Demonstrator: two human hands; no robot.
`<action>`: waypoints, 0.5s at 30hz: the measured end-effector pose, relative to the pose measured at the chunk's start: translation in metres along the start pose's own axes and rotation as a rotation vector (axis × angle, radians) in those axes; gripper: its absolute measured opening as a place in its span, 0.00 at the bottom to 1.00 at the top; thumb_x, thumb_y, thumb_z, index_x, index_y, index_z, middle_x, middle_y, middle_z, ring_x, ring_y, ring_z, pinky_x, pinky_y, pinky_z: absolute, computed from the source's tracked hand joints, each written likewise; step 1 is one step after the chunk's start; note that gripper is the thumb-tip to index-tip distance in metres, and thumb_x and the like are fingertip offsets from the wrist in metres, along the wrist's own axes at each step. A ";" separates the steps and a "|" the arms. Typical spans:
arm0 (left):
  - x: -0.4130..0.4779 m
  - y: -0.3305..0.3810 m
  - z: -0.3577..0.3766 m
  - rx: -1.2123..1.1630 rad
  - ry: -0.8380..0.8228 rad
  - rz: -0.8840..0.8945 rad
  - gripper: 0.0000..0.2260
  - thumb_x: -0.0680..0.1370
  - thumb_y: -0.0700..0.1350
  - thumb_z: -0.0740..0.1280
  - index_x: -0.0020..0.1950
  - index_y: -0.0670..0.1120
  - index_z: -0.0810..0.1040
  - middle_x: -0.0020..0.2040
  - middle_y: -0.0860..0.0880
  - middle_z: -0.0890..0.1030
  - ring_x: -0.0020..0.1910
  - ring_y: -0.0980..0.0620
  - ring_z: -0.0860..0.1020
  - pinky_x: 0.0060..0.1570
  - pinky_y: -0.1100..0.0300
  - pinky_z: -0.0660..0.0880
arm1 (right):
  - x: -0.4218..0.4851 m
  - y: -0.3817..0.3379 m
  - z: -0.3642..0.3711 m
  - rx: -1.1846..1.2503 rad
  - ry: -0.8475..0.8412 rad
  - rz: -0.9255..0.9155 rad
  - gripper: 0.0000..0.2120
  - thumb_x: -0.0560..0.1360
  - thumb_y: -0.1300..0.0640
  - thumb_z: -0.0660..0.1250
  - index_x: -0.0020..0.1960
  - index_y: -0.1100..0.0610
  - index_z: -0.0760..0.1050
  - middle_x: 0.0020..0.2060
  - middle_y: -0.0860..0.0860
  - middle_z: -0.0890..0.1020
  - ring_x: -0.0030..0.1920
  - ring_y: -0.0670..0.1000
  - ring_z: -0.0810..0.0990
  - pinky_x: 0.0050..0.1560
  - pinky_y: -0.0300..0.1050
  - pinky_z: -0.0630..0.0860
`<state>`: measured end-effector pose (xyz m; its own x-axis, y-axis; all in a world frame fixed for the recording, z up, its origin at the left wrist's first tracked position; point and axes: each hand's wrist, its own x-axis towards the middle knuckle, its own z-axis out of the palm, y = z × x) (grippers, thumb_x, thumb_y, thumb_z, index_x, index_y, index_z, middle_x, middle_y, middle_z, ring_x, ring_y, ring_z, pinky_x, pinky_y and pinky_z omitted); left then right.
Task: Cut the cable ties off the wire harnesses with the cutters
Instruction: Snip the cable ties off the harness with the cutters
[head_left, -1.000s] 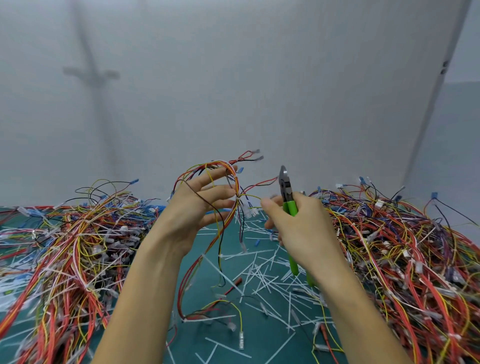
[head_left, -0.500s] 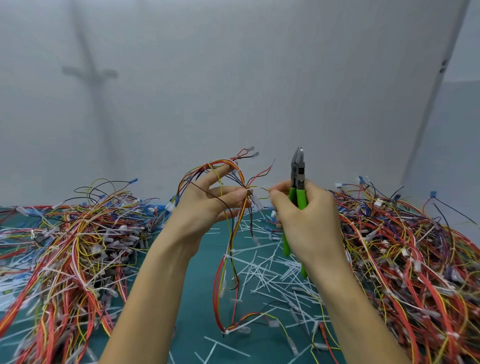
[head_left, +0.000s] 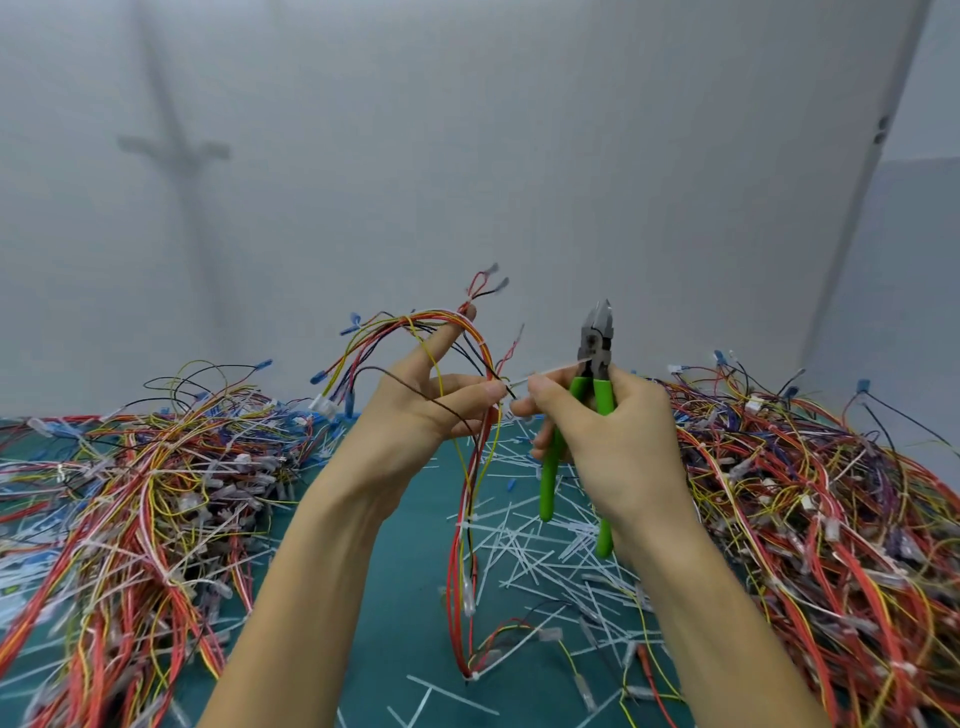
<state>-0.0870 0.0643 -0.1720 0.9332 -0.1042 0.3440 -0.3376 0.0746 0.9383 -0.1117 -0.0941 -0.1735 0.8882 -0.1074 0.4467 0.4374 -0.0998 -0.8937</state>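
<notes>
Green cutters (head_left: 596, 347) upright, left hand (head_left: 415, 418) pinching harness (head_left: 465, 519)

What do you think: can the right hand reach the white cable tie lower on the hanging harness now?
Probably yes: the cable tie hangs free on the harness below the left hand, nothing before it. But the right hand holds the cutters pointing up, so it must turn them down.
</notes>
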 end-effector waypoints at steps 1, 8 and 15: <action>0.000 0.000 0.001 -0.004 -0.020 0.001 0.34 0.67 0.45 0.73 0.72 0.61 0.69 0.40 0.48 0.81 0.38 0.57 0.79 0.39 0.67 0.76 | 0.000 0.000 -0.001 0.007 -0.010 0.003 0.05 0.76 0.57 0.70 0.42 0.55 0.79 0.36 0.49 0.86 0.30 0.50 0.81 0.40 0.59 0.83; 0.000 -0.001 -0.004 -0.104 -0.073 -0.005 0.34 0.69 0.43 0.71 0.74 0.56 0.66 0.49 0.44 0.86 0.44 0.54 0.81 0.50 0.61 0.78 | 0.000 0.003 -0.002 0.002 0.010 -0.001 0.02 0.75 0.59 0.70 0.46 0.54 0.78 0.33 0.53 0.84 0.30 0.52 0.83 0.39 0.62 0.83; 0.005 -0.004 -0.003 -0.082 -0.063 0.005 0.27 0.73 0.43 0.72 0.70 0.55 0.68 0.51 0.46 0.86 0.40 0.55 0.83 0.42 0.65 0.79 | 0.002 0.003 0.000 -0.002 0.018 0.017 0.05 0.75 0.58 0.68 0.47 0.50 0.73 0.36 0.49 0.86 0.29 0.49 0.81 0.41 0.63 0.82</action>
<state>-0.0807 0.0661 -0.1740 0.9210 -0.1653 0.3528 -0.3288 0.1563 0.9314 -0.1084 -0.0945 -0.1754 0.8930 -0.1268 0.4319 0.4218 -0.0997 -0.9012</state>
